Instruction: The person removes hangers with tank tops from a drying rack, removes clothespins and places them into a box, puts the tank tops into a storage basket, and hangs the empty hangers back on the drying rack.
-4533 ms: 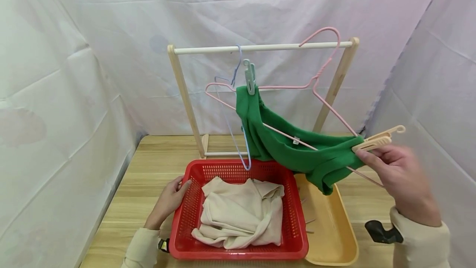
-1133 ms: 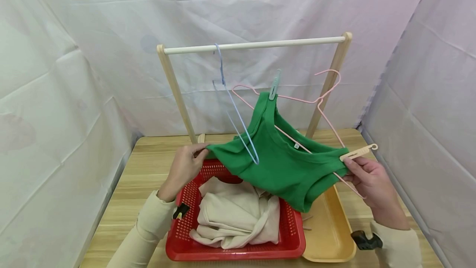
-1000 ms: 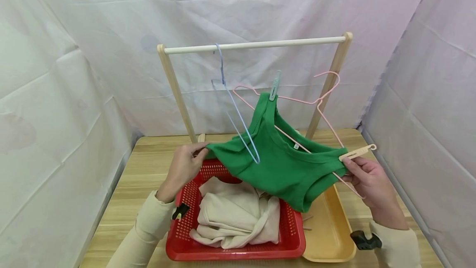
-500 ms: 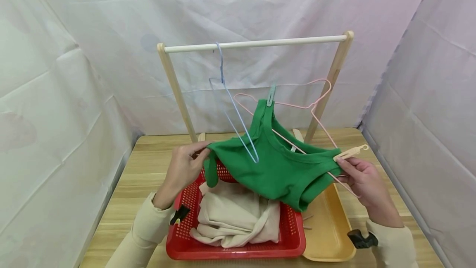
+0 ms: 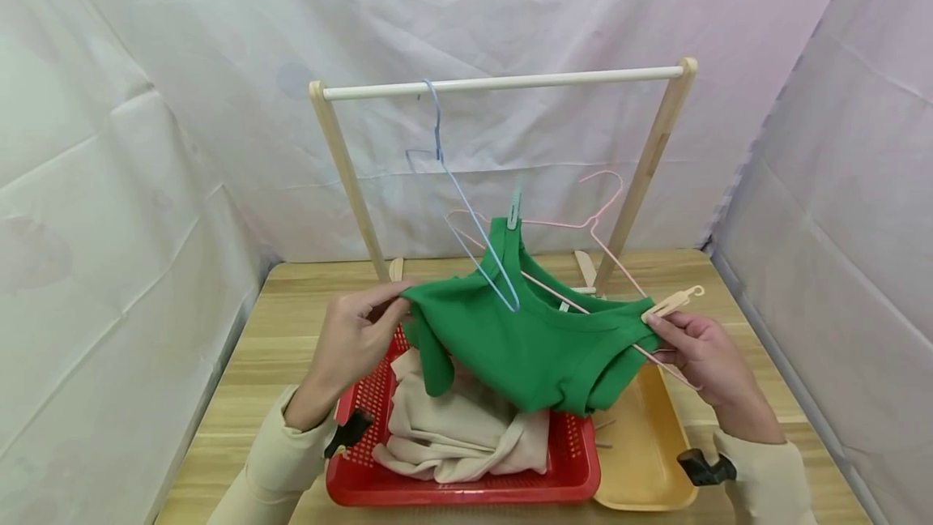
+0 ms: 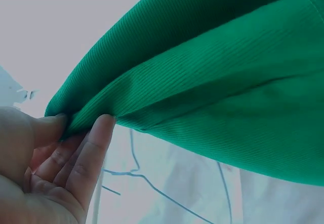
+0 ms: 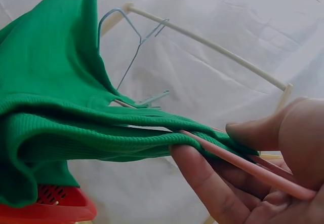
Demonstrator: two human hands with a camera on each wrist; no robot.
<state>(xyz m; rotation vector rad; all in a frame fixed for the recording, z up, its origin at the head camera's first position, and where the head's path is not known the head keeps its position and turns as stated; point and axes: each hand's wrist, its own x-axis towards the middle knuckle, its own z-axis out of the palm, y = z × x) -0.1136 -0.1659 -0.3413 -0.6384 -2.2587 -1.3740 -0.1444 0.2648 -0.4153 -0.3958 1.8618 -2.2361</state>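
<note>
A green tank top [image 5: 503, 339] hangs on a pink hanger [image 5: 554, 224], held in the air over the red basket. A mint clothespin [image 5: 514, 209] clips its left strap, and a beige clothespin [image 5: 672, 304] clips the right one. My left hand [image 5: 357, 339] pinches the top's lower left corner between thumb and fingers; in the left wrist view the thumb [image 6: 49, 128] presses on the ribbed fabric. My right hand [image 5: 710, 363] grips the right strap together with the hanger's end, just below the beige clothespin. In the right wrist view the pink hanger arm [image 7: 243, 164] runs into the palm.
Behind stands a rack with a white bar [image 5: 554, 82], from which a blue hanger [image 5: 455, 177] hangs in front of the green fabric. Beige cloth [image 5: 466, 452] lies in the red basket [image 5: 466, 497]. A yellow tray [image 5: 649, 460] sits right of it on the wooden table [image 5: 284, 322].
My left hand has gone from the red basket's rim to the tank top's corner, stretching it leftward. The pink hanger and top have come down and tilted away from the bar.
</note>
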